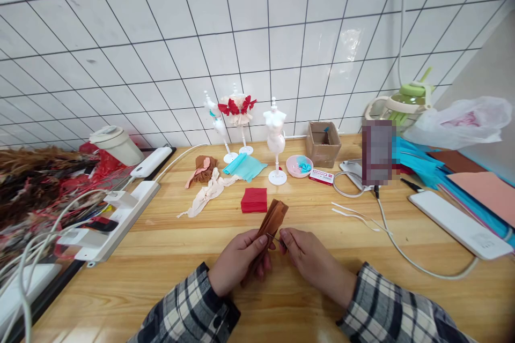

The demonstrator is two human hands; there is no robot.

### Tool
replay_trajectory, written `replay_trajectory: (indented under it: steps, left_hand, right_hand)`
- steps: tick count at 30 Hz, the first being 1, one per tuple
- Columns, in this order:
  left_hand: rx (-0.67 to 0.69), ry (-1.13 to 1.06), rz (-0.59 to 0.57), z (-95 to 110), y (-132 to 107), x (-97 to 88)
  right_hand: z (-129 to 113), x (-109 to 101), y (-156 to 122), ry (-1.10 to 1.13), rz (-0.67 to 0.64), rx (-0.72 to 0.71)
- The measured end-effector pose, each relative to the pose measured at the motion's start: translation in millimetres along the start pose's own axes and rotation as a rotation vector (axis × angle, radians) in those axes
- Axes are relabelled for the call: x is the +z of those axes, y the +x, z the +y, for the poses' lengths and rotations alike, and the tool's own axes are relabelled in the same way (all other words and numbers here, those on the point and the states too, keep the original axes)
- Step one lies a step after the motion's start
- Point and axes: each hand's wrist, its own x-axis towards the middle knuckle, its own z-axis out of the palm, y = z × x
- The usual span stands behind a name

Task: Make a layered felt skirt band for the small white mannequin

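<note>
Near the front of the table, my left hand [242,258] is closed around a folded strip of brown crepe-like material [274,216], thumb on top. The strip slants up and away, its layers fanned slightly at the far end. Close on its right, my right hand [308,254] pinches a thin, dark metal tool [276,238] whose tip reaches to the brown strip beside my left thumb. Fingers cover most of this tool, so its kind is unclear. Just beyond the strip lies a stack of red squares [254,200].
A bare white mannequin [276,139] stands behind the red stack; a second wears red bows [237,107]. Around them lie turquoise material [245,166], cream scraps [209,193], a pink bowl [293,172] and a cardboard box [323,144]. A power strip [120,225] is left, a white power bank [458,223] right.
</note>
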Motion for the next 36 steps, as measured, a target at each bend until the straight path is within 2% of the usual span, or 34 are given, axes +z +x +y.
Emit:
replay_trajectory:
  steps: [15,23,32,36]
  left_hand:
    - [0.011,-0.035,0.001,-3.0,1.8,-1.8]
    - [0.002,-0.052,-0.044,-4.9,3.6,-0.3]
    - [0.017,-0.103,-0.028,-4.6,1.1,3.7]
    - [0.026,-0.130,-0.036,-7.7,1.9,2.5]
  right_hand:
    - [1.1,2.5,1.0,0.004,0.003,-0.018]
    - [-2.8,3.9,-1.5,0.010,-0.008,-0.014]
    - [-5.3,-0.1,-0.9,-0.083,0.005,0.015]
    - [-1.2,-0.3,0.7,-0.129,-0.001,-0.028]
